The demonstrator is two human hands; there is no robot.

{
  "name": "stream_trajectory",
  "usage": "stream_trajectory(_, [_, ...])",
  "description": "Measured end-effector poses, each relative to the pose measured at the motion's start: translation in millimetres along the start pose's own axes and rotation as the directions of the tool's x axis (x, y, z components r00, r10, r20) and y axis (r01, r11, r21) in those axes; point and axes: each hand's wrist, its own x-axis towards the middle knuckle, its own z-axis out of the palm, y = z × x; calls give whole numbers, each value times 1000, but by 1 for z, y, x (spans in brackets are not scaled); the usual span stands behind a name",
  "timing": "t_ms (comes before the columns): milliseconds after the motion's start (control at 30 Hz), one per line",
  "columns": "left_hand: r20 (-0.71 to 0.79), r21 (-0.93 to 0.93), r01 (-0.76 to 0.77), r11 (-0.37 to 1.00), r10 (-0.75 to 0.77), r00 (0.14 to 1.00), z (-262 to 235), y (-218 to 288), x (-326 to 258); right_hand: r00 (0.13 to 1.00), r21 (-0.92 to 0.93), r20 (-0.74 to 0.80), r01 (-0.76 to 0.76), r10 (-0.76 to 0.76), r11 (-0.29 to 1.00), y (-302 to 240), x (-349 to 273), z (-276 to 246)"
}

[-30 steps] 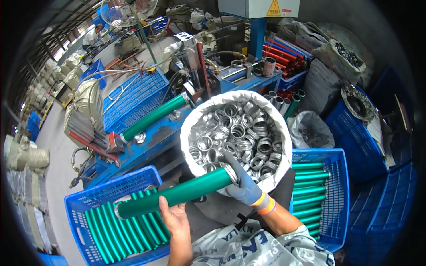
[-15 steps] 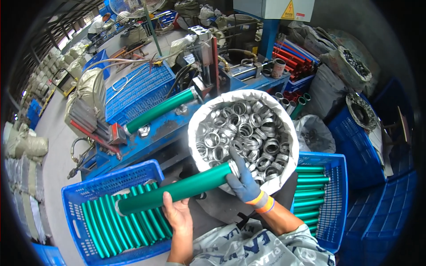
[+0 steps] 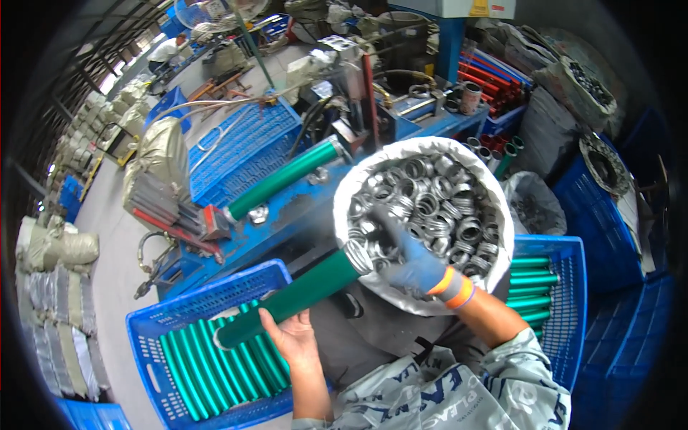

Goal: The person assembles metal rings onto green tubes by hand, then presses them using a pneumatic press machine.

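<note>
My bare left hand (image 3: 294, 338) is closed around the lower part of a long green metal tube (image 3: 297, 295), which slants up to the right. A silver threaded ring (image 3: 358, 256) sits at the tube's upper end. My right hand (image 3: 414, 264), in a blue-grey glove with an orange-banded cuff, is just right of that end, over the near left part of a round white sack (image 3: 505, 279) full of loose metal rings (image 3: 459, 208). Its fingers look stretched and apart, though blurred by motion, with nothing visible between them.
Below left stands a blue crate (image 3: 154, 369) of green tubes; another blue crate (image 3: 577, 287) with green tubes is at right. Behind, a blue machine bench (image 3: 215, 259) carries a clamped green tube (image 3: 287, 178). Far left, a person (image 3: 166, 54) bends over.
My right hand has left the tube's ringed end and moved over the rings in the sack. My left hand still holds the tube, tilted more steeply. The whole view has shifted.
</note>
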Motion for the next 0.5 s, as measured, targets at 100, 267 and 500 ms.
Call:
stream_trajectory(100, [-13,-2,-26,1000,26,1000,6,12,9,983,-26,-117,-146,142,989,14,40,-35])
stream_trajectory(267, [-51,-91,0,996,-4,999,3,28,25,991,-331,-95,53,-89,942,61,163,-28])
stream_trajectory(500, [22,-120,-111,987,115,993,-28,63,21,933,-946,93,192,-348,262,129,328,59])
